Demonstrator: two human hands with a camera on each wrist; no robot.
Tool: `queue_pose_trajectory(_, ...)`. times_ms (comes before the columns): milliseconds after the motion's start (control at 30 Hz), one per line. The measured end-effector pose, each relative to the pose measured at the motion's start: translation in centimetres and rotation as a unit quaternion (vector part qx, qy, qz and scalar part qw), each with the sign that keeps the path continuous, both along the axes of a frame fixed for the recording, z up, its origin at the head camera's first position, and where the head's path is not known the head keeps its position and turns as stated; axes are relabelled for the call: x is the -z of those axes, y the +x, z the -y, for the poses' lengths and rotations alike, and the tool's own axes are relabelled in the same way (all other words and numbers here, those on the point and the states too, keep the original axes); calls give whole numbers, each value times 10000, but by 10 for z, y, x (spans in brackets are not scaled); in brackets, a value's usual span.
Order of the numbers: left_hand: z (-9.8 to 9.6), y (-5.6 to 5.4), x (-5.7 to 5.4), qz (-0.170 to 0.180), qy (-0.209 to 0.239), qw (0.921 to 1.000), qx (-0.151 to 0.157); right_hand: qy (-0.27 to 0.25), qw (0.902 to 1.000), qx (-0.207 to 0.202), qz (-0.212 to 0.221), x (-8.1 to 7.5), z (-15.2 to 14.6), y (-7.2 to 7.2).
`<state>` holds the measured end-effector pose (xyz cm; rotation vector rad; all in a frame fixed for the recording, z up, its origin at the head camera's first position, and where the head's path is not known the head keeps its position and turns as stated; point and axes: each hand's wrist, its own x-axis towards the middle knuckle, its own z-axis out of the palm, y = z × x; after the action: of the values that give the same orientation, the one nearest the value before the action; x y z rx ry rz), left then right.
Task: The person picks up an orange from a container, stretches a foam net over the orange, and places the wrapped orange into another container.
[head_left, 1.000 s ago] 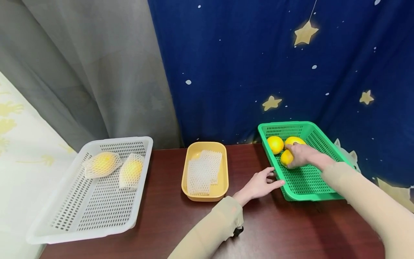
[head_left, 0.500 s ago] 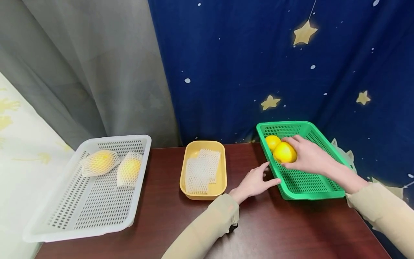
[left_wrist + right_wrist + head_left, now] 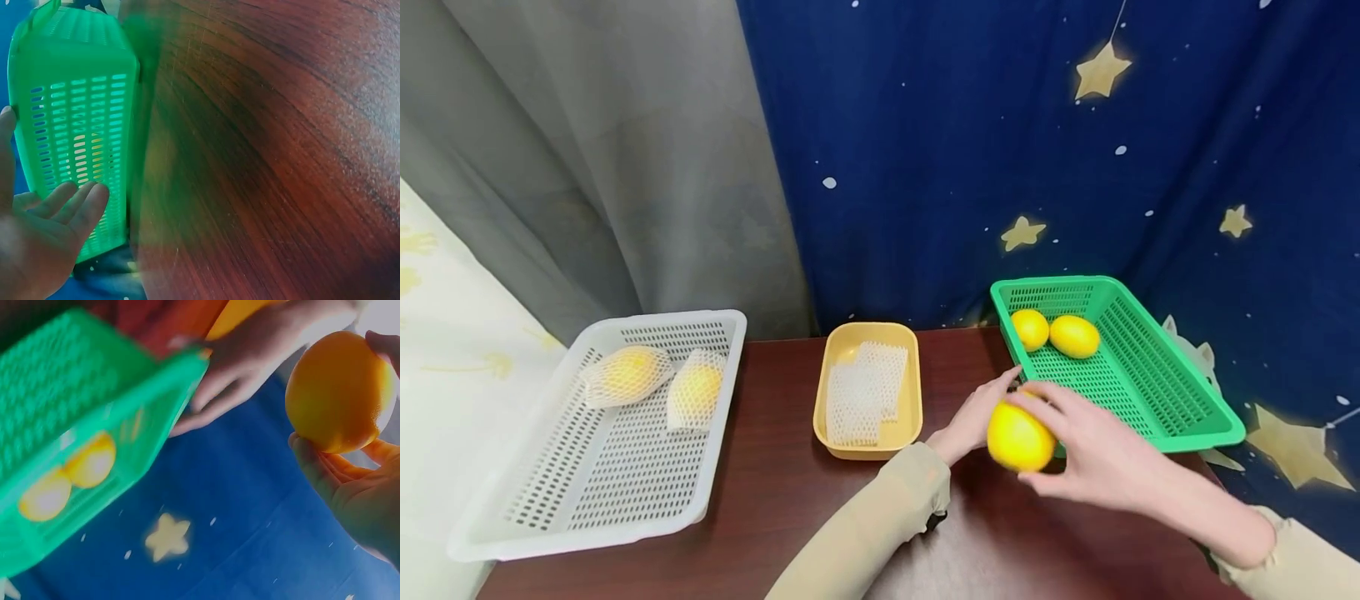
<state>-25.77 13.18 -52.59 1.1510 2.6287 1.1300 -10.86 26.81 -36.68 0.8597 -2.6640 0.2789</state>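
Note:
My right hand (image 3: 1097, 457) holds an orange (image 3: 1018, 437) between thumb and fingers, in front of the left front part of the green basket (image 3: 1198, 440). Close up in the right wrist view, the whole orange (image 3: 337, 394) shows in that grasp. Behind it in the head view, my left hand (image 3: 972, 421) is partly hidden, beside the basket's left wall. The left wrist view has this hand (image 3: 40, 244) with fingers extended near the slotted green wall; whether they touch it I cannot tell. Two more oranges, a left one (image 3: 1030, 330) and a right one (image 3: 1074, 337), lie at the basket's back left.
Mid-table stands a yellow tray (image 3: 820, 400) with white foam net sleeves (image 3: 854, 404) in it. Over at the left, a white basket (image 3: 711, 467) contains two net-wrapped oranges, one at left (image 3: 628, 377) and one at right (image 3: 697, 392). Curtains (image 3: 910, 167) hang behind the table.
My right hand has lifted one orange from the green basket and carried it over the rim, left and toward me. My left hand has stayed nearly in place by the basket's side.

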Motion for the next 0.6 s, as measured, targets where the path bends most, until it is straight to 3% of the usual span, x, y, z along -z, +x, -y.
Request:
queue_pose_trajectory(133, 4, 19, -36, 809, -45, 9963, -285, 144, 9996, -252, -43, 16, 13, 23)
queue_pose_trajectory(167, 8, 25, -50, 1070, -52, 9935, -381, 196, 9993, -327, -24, 22, 15, 27)
queue_pose_trajectory(200, 8, 29, -55, 1143, -108, 9923, -472, 233, 9989, -406, 19, 27, 18, 31)
queue_pose_trajectory(300, 10, 35, -63, 1171, -292, 9910, -586, 320, 9972, -592, 317, 43, 23, 40)
queue_pose_trajectory(467, 12, 38, -67, 1133, -412, 9908, -615, 304, 9926, -717, 931, 65, 30, 46)
queue_pose_trajectory(600, 12, 38, -68, 1124, -437, 9909, -594, 408, 9901, -943, 956, 80, 38, 47)
